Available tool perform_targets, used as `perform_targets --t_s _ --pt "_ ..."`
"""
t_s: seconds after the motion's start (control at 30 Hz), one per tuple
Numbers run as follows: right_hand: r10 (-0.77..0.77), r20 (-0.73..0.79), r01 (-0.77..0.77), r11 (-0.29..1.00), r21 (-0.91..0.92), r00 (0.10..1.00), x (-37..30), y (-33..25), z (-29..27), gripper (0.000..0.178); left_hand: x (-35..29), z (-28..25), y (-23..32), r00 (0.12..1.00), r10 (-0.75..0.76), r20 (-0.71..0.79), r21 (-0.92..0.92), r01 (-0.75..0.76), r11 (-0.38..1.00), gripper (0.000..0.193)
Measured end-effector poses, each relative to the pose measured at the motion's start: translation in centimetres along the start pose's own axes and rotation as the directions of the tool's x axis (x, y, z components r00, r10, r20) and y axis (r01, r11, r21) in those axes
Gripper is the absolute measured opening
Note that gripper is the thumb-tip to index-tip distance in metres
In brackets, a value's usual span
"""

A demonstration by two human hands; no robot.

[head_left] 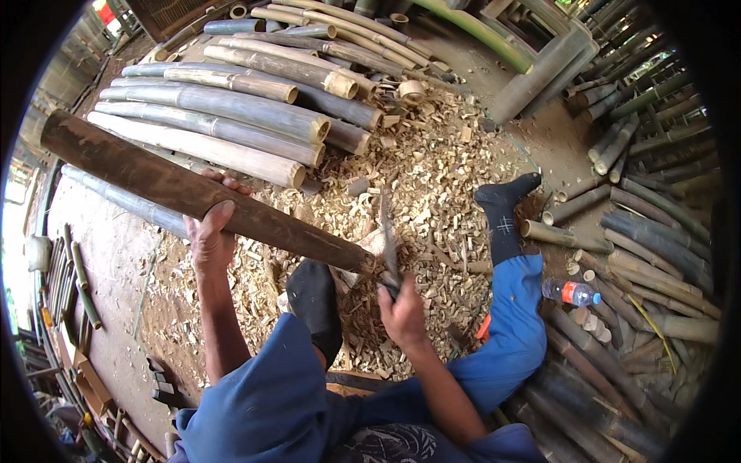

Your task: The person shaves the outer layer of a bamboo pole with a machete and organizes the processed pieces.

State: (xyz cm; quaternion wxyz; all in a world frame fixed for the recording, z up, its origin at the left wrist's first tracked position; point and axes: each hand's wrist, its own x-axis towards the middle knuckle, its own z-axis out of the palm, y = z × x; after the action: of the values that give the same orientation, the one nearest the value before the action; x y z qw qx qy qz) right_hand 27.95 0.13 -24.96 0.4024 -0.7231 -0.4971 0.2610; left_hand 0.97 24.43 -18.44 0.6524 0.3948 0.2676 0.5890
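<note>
My left hand (210, 224) grips a long dark brown bamboo pole (139, 171) that runs from the upper left down to the middle. The pole's near end rests on a pale wooden block (369, 245) between my feet. My right hand (403, 307) is closed on the handle of a chopping knife (387, 235), its blade raised upright just beside the pole's end. My legs in blue trousers and black socks lie on either side, the left foot (312, 297) under the pole, the right foot (502, 212) stretched out.
A stack of pale grey-green bamboo poles (231, 108) lies behind the pole. Wood chips (432, 170) cover the ground. More bamboo pieces (641, 231) pile up at right, with a plastic water bottle (571, 292) beside my right knee. Thin sticks lie at left.
</note>
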Motion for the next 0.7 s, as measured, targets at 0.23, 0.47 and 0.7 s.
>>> perform_targets --t_s 0.23,0.47,0.7 --pt "0.213 0.188 -0.168 0.959 -0.227 0.959 1.0 -2.3 -1.4 0.036 -1.0 1.0 1.0 0.909 0.051 -0.414 -0.067 -0.087 0.994 0.058" --pt "-0.003 0.049 0.008 0.994 -0.109 0.999 0.8 -1.7 -0.7 0.035 0.3 1.0 0.0 0.897 0.125 -0.424 0.137 -0.073 0.988 0.044" --pt "0.18 0.208 -0.138 0.97 -0.202 0.961 1.9 -6.5 -2.1 0.034 -0.3 1.7 0.8 0.892 0.174 -0.418 0.179 -0.107 0.978 0.047"
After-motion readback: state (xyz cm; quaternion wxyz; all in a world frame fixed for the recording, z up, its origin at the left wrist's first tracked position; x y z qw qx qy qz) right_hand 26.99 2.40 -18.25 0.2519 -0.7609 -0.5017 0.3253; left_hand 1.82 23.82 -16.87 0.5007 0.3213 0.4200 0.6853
